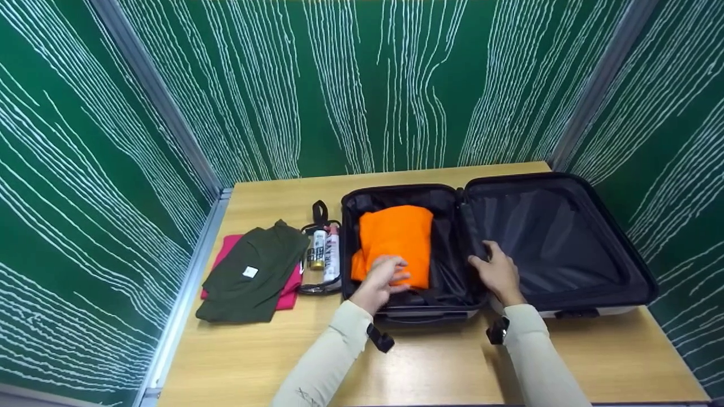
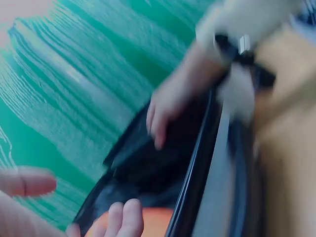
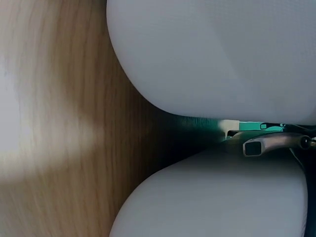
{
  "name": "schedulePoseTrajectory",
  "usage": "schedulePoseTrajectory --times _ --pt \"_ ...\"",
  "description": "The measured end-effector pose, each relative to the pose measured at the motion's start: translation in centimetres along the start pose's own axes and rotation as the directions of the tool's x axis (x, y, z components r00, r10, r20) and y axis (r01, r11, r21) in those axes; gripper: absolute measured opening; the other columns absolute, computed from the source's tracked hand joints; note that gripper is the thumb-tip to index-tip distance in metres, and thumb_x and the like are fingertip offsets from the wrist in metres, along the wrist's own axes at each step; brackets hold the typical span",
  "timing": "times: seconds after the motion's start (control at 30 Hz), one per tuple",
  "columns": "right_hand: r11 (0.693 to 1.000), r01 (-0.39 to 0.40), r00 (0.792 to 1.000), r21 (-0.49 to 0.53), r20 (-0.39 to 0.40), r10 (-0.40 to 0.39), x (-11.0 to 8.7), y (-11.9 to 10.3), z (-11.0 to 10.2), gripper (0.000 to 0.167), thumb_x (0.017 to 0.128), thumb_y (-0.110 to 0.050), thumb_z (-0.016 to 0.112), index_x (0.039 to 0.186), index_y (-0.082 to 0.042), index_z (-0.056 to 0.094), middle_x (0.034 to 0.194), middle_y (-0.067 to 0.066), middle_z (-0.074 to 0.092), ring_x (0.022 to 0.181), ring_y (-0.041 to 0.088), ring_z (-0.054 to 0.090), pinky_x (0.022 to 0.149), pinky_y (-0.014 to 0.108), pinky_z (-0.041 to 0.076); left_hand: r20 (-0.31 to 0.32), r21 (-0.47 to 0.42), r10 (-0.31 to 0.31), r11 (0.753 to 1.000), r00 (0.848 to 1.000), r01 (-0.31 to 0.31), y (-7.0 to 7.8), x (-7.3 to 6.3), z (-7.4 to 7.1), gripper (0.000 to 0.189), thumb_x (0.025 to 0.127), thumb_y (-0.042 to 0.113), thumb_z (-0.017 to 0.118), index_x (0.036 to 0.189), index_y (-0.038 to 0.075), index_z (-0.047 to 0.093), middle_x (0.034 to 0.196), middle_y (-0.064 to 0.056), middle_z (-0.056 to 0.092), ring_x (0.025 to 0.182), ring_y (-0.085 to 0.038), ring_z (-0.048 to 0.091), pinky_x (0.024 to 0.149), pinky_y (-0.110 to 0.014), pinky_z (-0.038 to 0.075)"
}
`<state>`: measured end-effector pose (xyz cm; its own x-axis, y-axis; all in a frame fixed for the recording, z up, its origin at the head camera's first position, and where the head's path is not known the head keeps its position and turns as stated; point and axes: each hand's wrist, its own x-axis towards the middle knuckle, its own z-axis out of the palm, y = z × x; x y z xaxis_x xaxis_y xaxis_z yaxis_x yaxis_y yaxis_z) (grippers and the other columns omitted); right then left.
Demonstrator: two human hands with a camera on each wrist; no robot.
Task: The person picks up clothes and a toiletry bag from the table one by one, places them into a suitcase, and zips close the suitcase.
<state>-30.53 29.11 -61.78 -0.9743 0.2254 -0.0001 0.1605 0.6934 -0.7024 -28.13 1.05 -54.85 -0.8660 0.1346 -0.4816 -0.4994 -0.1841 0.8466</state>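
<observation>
Framed green panels point(image 1: 373, 85) make this a booth point(image 1: 602, 79)

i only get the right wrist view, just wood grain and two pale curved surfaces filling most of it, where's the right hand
Observer: The head view shows the right hand at the open suitcase, near the seam between its two halves.
Operator: ok and the other one
Observer: The left hand is at the near end of the orange cloth inside the suitcase; I can't tell whether it touches it.
Operator: anything lying outside it
Observer: Yes, off to the left a dark green garment lies on top of a pink garment.
</observation>
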Motion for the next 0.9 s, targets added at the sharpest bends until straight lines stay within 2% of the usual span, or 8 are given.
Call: schedulePoseTrajectory --times 0.07,0.1,0.13,0.27,0.37,0.53,0.73,0.9 --pt "1.0 0.003 1.0 0.0 0.001 -0.003 0.0 0.0 -0.1 0.066 0.098 -0.039 0.061 0.153 -0.008 0.043 0.144 0.029 0.056 0.127 0.05 0.055 0.108 0.062 0.039 -0.005 0.214 0.114 0.97 0.993 -0.111 0.3 1.1 -0.3 0.027 0.091 0.011 0.062 0.118 0.008 0.062 0.114 -0.009 0.063 0.097 -0.021 0.062 0.092 -0.041 0.055" --pt "1.0 0.004 1.0 0.003 0.0 -0.004 -0.1 0.0 -0.1 0.066 0.098 -0.039 0.061 0.153 -0.008 0.043 0.144 0.029 0.056 0.127 0.051 0.055 0.108 0.062 0.039 -0.005 0.342 0.173 0.926 0.985 -0.161 0.5 1.6 -0.4 0.029 0.091 0.012 0.063 0.12 0.009 0.064 0.117 -0.009 0.063 0.103 -0.024 0.061 0.094 -0.041 0.052" --pt "1.0 0.004 1.0 0.005 -0.002 -0.004 -0.1 0.0 -0.1 0.066 0.098 -0.039 0.061 0.153 -0.008 0.043 0.144 0.029 0.056 0.127 0.05 0.055 0.108 0.062 0.039 0.0 0.478 0.224 0.856 0.975 -0.197 0.6 2.1 -0.6 0.03 0.092 0.014 0.064 0.123 0.011 0.065 0.122 -0.009 0.063 0.11 -0.026 0.06 0.096 -0.041 0.05" --pt "1.0 0.005 1.0 0.006 -0.008 -0.005 -0.1 0.0 0.1 0.066 0.098 -0.039 0.061 0.153 -0.008 0.043 0.144 0.029 0.056 0.127 0.05 0.055 0.107 0.062 0.04 0.073 0.845 0.327 0.481 0.942 -0.232 1.0 3.3 -1.0 0.037 0.095 0.021 0.065 0.132 0.014 0.067 0.15 -0.013 0.051 0.138 -0.035 0.046 0.112 -0.049 0.04" --pt "1.0 0.005 1.0 -0.001 -0.011 -0.005 -0.1 -0.1 0.2 0.065 0.098 -0.039 0.062 0.153 -0.008 0.044 0.143 0.029 0.057 0.126 0.05 0.056 0.107 0.062 0.04 0.143 0.911 0.262 0.343 0.955 -0.23 1.4 3.6 -1.2 0.042 0.097 0.026 0.064 0.138 0.017 0.063 0.164 -0.011 0.037 0.151 -0.039 0.032 0.12 -0.058 0.03" --pt "1.0 0.01 1.0 -0.005 -0.013 -0.01 -0.1 -0.1 0.1 0.066 0.097 -0.04 0.062 0.152 -0.009 0.045 0.142 0.029 0.058 0.126 0.051 0.056 0.106 0.062 0.041 0.174 0.925 0.133 0.318 0.976 -0.208 1.7 4.5 -1.4 0.05 0.098 0.028 0.062 0.148 0.02 0.056 0.171 -0.01 0.022 0.157 -0.043 0.015 0.124 -0.058 0.024" --pt "1.0 0.026 1.0 -0.003 -0.008 -0.026 -0.2 0.0 0.1 0.066 0.098 -0.04 0.061 0.153 -0.009 0.044 0.141 0.028 0.059 0.125 0.05 0.057 0.105 0.062 0.042 0.202 0.934 0.073 0.287 0.977 -0.214 1.5 5.4 -1.7 0.059 0.095 0.028 0.064 0.151 0.016 0.052 0.167 -0.023 0.027 0.151 -0.04 0.035 0.121 -0.044 0.034" --pt "1.0 0.025 1.0 0.002 -0.014 -0.025 -0.2 0.1 0.2 0.065 0.098 -0.041 0.061 0.152 -0.009 0.044 0.141 0.028 0.059 0.124 0.05 0.057 0.105 0.061 0.042 0.214 0.91 0.037 0.356 0.976 -0.213 1.2 5.8 -2.1 0.059 0.096 0.027 0.064 0.151 0.012 0.051 0.169 -0.023 0.019 0.155 -0.034 0.029 0.123 -0.04 0.031"
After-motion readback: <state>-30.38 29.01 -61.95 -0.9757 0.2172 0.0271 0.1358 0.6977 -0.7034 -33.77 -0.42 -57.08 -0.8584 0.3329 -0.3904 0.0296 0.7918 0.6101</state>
